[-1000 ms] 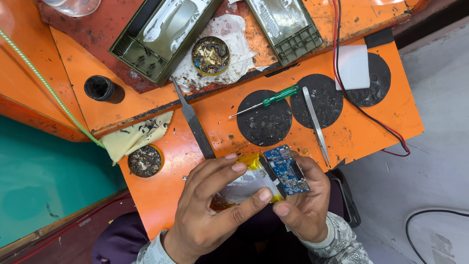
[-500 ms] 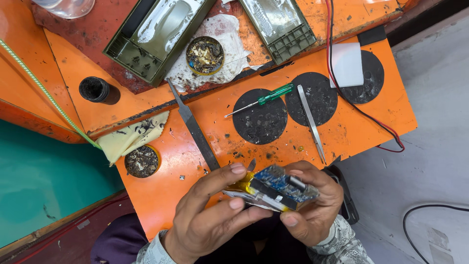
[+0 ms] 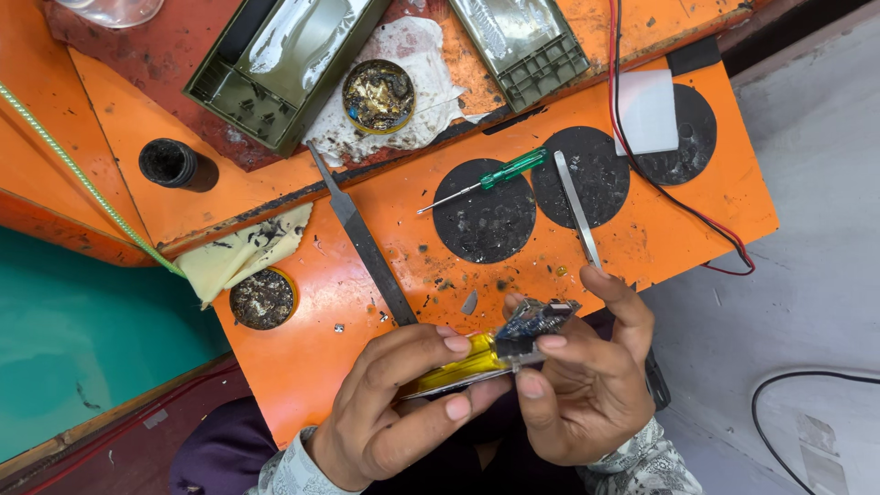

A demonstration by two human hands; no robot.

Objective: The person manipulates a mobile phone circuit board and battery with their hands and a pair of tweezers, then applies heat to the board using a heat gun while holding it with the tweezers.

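Note:
My left hand (image 3: 394,403) and my right hand (image 3: 587,385) together hold a small blue circuit board (image 3: 536,323) joined to a flat piece wrapped in yellow tape (image 3: 454,369). The assembly is turned nearly edge-on to the camera. Left fingers pinch the yellow end from below and beside; right thumb and fingers grip the blue board end. Both hands hover over the near edge of the orange work board (image 3: 403,247), just below a flat metal file (image 3: 362,238) and the tip of metal tweezers (image 3: 577,209).
A green-handled screwdriver (image 3: 486,176) lies across a black disc. Farther back sit a round tin of dirty paste (image 3: 378,94), two olive plastic cases (image 3: 284,64), a black cylinder (image 3: 168,162), a yellow sponge (image 3: 240,252), a small round pot (image 3: 262,298) and red-black wires (image 3: 678,206).
The board was face-up a second ago; both hands have rotated it until it stands nearly edge-on, yellow strip now showing. The hands shifted slightly right.

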